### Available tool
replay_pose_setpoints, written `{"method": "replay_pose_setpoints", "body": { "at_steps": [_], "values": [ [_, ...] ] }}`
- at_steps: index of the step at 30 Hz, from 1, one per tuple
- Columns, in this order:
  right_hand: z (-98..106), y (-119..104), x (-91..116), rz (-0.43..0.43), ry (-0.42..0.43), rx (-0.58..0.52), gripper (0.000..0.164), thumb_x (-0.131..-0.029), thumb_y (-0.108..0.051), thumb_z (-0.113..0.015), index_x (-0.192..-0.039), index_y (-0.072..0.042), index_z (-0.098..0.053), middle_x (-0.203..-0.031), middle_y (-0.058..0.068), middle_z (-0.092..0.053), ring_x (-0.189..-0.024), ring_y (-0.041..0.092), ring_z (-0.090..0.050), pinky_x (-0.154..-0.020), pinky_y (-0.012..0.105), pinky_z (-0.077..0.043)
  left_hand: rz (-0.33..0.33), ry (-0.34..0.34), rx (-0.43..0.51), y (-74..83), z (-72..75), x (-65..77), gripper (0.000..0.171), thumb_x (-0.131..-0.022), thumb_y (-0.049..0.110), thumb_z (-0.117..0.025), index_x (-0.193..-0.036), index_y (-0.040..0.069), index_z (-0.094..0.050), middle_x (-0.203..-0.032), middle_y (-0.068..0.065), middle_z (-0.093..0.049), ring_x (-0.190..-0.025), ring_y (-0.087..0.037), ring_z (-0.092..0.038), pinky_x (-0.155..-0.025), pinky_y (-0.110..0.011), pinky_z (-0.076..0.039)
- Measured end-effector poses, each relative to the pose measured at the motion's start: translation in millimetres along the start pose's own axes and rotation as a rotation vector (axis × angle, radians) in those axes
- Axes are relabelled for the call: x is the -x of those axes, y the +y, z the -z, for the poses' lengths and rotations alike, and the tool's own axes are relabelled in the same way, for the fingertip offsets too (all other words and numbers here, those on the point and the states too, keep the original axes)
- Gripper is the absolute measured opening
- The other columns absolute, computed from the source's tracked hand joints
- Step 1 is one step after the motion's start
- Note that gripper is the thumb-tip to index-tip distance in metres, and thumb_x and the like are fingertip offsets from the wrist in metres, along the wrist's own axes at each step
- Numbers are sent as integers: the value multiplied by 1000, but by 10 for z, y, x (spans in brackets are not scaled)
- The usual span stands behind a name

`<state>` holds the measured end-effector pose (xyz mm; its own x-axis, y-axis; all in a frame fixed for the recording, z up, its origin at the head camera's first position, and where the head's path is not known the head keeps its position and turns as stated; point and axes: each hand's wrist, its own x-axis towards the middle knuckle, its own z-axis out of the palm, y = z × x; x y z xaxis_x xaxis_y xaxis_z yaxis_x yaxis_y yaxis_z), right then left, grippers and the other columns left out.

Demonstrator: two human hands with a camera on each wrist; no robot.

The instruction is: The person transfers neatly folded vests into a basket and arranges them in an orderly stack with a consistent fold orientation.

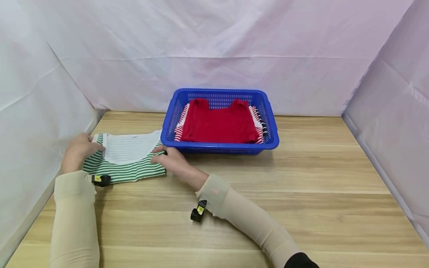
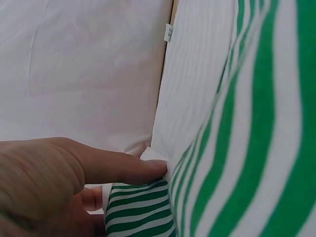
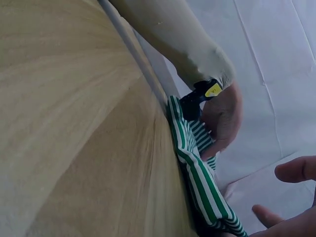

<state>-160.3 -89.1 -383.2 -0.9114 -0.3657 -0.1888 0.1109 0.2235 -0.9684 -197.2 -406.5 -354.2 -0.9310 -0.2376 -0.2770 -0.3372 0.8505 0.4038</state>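
A folded green-and-white striped shirt (image 1: pixel 134 169) lies on the table left of the blue basket, its wide neckline showing the white inside. At its left end my left hand (image 1: pixel 78 150) pinches the shoulder edge. The left wrist view shows that thumb (image 2: pixel 143 170) on top of the striped cloth, other fingers tucked behind. My right hand (image 1: pixel 174 163) is at the shirt's right end, just below the basket's front left corner. In the right wrist view its thumb and a finger (image 3: pixel 266 216) stand apart, with a gap between them.
The blue plastic basket (image 1: pixel 219 149) stands at the back of the wooden table (image 1: pixel 301 193). In it a folded red shirt (image 1: pixel 219 124) lies over red-striped and dark-striped clothes. White sheets (image 1: pixel 214 56) hang behind and on both sides.
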Motion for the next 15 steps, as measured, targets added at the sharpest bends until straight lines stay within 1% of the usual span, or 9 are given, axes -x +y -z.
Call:
{"method": "replay_pose_setpoints", "body": {
  "at_steps": [2, 3, 4, 6, 8, 9, 11, 13, 15],
  "values": [
    [-13, 6, 1, -4, 3, 30, 41, -88, -20, -73, -128, -16, -70, -144, -2, -60, -134, 15, -50, -113, 36, -40, 16, -4, 25, 8, 1, 13, 50, -93, 24, -65, -116, -14, -42, -113, -34, -47, -101, -46, -47, -79, -54, -45],
    [-18, 11, -2, -1, 0, 44, 42, -88, -20, -72, -130, -16, -70, -144, -1, -60, -134, 14, -51, -113, 34, -41, 18, -5, 42, 11, 5, 23, 60, -94, 23, -65, -129, -16, -36, -126, -39, -43, -109, -51, -45, -86, -60, -45],
    [-20, 18, -5, 2, -4, 56, 42, -89, -19, -71, -131, -15, -70, -145, -1, -60, -132, 12, -51, -112, 32, -41, 17, -7, 60, 15, 7, 27, 69, -94, 23, -65, -138, -16, -29, -136, -43, -38, -118, -56, -42, -93, -65, -43],
    [-19, 32, -16, 10, -24, 73, 42, -91, -19, -70, -133, -13, -69, -142, 1, -62, -125, 9, -53, -107, 27, -44, -7, -14, 80, 21, 13, 29, 81, -94, 20, -64, -155, -9, -19, -154, -44, -24, -135, -62, -33, -105, -73, -35],
    [-22, 47, -34, 1, -70, 45, 45, -94, -20, -69, -138, -11, -66, -140, 3, -63, -113, 6, -57, -100, 25, -49, -43, -24, 90, 25, 21, 22, 89, -95, 17, -63, -163, -1, -10, -163, -41, -10, -146, -64, -18, -111, -78, -24],
    [-26, 52, -42, -10, -93, 20, 47, -95, -21, -69, -140, -9, -64, -138, 4, -64, -106, 5, -58, -96, 25, -52, -62, -33, 87, 29, 27, 13, 90, -95, 16, -63, -165, 3, -7, -164, -40, -5, -148, -65, -11, -112, -79, -19],
    [-31, 57, -52, -44, -144, -27, 53, -97, -22, -68, -147, -8, -58, -136, 5, -64, -96, 4, -59, -90, 28, -58, -86, -62, 60, 48, 47, -4, 87, -96, 14, -61, -165, 5, -9, -164, -38, 0, -148, -65, -5, -112, -81, -15],
    [-32, 67, -65, -73, -192, -72, 58, -99, -23, -68, -153, -8, -51, -138, 6, -61, -92, 5, -60, -84, 32, -62, -106, -102, 19, 59, 70, -30, 75, -97, 14, -59, -162, 5, -23, -163, -40, -4, -147, -66, -5, -112, -80, -15],
    [-24, 80, -75, -83, -216, -79, 61, -99, -21, -69, -155, -11, -47, -141, 6, -58, -92, 6, -61, -81, 34, -63, -133, -141, -21, 66, 87, -51, 59, -99, 15, -56, -155, 4, -42, -161, -43, -11, -146, -66, -9, -112, -79, -16]
  ]
}}
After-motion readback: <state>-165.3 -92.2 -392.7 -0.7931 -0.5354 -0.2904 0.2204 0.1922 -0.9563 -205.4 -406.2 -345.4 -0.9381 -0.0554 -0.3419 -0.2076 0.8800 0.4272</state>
